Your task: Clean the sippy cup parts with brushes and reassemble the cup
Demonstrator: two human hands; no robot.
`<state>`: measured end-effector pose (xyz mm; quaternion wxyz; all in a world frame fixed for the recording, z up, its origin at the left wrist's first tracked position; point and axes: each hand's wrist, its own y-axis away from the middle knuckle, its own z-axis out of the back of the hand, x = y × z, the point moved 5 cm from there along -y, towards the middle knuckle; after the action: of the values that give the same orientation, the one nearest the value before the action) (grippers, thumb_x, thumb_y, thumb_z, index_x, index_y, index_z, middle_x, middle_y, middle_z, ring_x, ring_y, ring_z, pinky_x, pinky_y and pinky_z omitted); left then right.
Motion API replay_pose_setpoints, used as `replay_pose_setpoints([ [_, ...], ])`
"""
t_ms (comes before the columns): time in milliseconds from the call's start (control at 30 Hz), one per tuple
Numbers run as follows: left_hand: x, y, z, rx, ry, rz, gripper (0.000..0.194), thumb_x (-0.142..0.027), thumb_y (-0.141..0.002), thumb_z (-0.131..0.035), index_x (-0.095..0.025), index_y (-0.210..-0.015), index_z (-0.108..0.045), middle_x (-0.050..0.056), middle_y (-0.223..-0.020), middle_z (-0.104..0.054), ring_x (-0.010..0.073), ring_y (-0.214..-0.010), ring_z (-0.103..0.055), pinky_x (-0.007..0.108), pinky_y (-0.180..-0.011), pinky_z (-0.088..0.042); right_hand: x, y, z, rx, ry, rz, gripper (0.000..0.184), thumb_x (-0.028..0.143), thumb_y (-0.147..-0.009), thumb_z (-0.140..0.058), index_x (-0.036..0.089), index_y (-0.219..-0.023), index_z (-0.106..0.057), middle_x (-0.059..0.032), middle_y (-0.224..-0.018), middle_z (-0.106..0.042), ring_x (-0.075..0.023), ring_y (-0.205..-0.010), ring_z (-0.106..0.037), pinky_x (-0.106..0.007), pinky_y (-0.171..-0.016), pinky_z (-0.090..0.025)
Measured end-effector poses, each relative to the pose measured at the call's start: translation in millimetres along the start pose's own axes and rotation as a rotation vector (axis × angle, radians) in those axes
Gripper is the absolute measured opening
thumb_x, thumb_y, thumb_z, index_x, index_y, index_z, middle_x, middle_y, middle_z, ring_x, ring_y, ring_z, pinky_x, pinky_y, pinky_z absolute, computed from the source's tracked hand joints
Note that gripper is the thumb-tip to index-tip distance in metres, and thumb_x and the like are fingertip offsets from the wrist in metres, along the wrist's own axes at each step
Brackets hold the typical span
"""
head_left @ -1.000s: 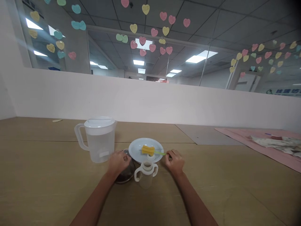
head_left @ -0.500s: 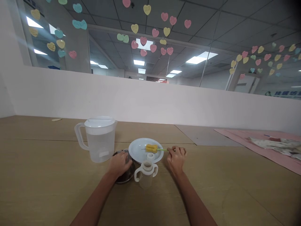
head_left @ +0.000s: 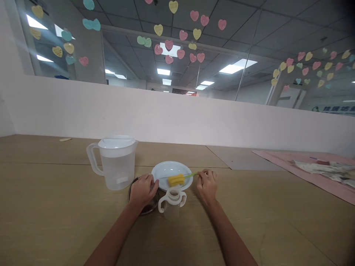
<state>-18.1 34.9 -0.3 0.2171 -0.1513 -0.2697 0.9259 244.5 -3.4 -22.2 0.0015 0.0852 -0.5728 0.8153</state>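
A bottle brush with a yellow sponge head (head_left: pixel 176 180) and green handle lies over a white plate (head_left: pixel 158 170). My right hand (head_left: pixel 207 183), fingers closed, pinches the handle's end at the plate's right. From the sponge a thin pale line runs left towards the fingertips of my left hand (head_left: pixel 142 190). That hand is closed over a dark round bowl (head_left: pixel 151 207); whether its fingertips grip the thin line is unclear. A clear cup with two white handles (head_left: pixel 172 207) stands upright in front of the plate, mouth open.
A lidded translucent pitcher (head_left: pixel 118 166), with liquid inside, stands left of the plate. On the right a pink mat (head_left: pixel 273 159) bears crumpled cloth (head_left: pixel 323 171). A white wall (head_left: pixel 166 116) with windows above closes off the table's back.
The brush head has moved down and slightly left, covering the small white ring seen before. My left hand has turned, bringing its thumb and fingertips to the plate's left edge.
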Motion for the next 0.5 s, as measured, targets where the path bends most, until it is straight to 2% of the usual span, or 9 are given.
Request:
replay_pose_setpoints([
  [100, -2, 0, -0.5, 0.007, 0.007, -0.024, 0.031, -0.038, -0.088, -0.034, -0.019, -0.07, -0.052, 0.004, -0.078, -0.06, 0.0171, -0.074, -0.054, 0.027, -0.065, -0.036, -9, 2, -6, 0.037, -0.018, -0.115, 0.023, 0.022, -0.078, -0.046, 0.017, -0.091, -0.064, -0.0104, -0.095, -0.057, -0.0242, -0.091, -0.048, -0.038, -0.082, -0.035],
  [167, -2, 0, -1.7, 0.018, 0.007, -0.037, 0.031, -0.039, -0.088, -0.034, -0.019, -0.071, -0.052, 0.004, -0.08, -0.061, 0.017, -0.075, -0.054, 0.027, -0.066, -0.036, -19, 6, -14, 0.066, -0.098, -0.261, 0.031, 0.032, -0.08, -0.047, 0.015, -0.102, -0.062, -0.0141, -0.105, -0.057, -0.0265, -0.097, -0.049, -0.039, -0.083, -0.037],
  [267, -2, -1, -3.0, 0.018, 0.009, -0.045, 0.032, -0.039, -0.089, -0.034, -0.019, -0.072, -0.052, 0.004, -0.079, -0.061, 0.0172, -0.076, -0.054, 0.027, -0.066, -0.036, -36, 18, -34, 0.152, -0.389, -0.545, 0.047, 0.045, -0.082, -0.046, 0.016, -0.118, -0.054, -0.015, -0.107, -0.059, -0.0244, -0.09, -0.057, -0.036, -0.076, -0.043],
  [367, -1, -1, -3.4, -0.002, 0.006, -0.046, 0.032, -0.039, -0.089, -0.034, -0.019, -0.073, -0.053, 0.005, -0.079, -0.061, 0.0175, -0.076, -0.054, 0.027, -0.067, -0.036, -38, 28, -60, 0.332, -0.787, -0.765, 0.056, 0.049, -0.082, -0.043, 0.02, -0.13, -0.043, -0.0099, -0.1, -0.065, -0.0202, -0.082, -0.063, -0.031, -0.067, -0.047],
  [433, -1, -1, -4.3, -0.007, 0.008, -0.045, 0.033, -0.04, -0.089, -0.033, -0.019, -0.073, -0.053, 0.004, -0.079, -0.061, 0.0175, -0.076, -0.054, 0.027, -0.067, -0.036, -34, 30, -70, 0.402, -0.963, -0.834, 0.055, 0.051, -0.082, -0.044, 0.021, -0.128, -0.046, -0.0088, -0.104, -0.065, -0.02, -0.086, -0.063, -0.03, -0.065, -0.049],
  [500, -1, -1, -5.5, -0.009, 0.012, -0.048, 0.033, -0.039, -0.09, -0.032, -0.019, -0.072, -0.053, 0.004, -0.078, -0.06, 0.0172, -0.075, -0.054, 0.027, -0.066, -0.036, -33, 28, -70, 0.361, -1.016, -0.857, 0.049, 0.051, -0.078, -0.049, 0.02, -0.115, -0.058, -0.0097, -0.107, -0.065, -0.0212, -0.09, -0.062, -0.029, -0.065, -0.049],
])
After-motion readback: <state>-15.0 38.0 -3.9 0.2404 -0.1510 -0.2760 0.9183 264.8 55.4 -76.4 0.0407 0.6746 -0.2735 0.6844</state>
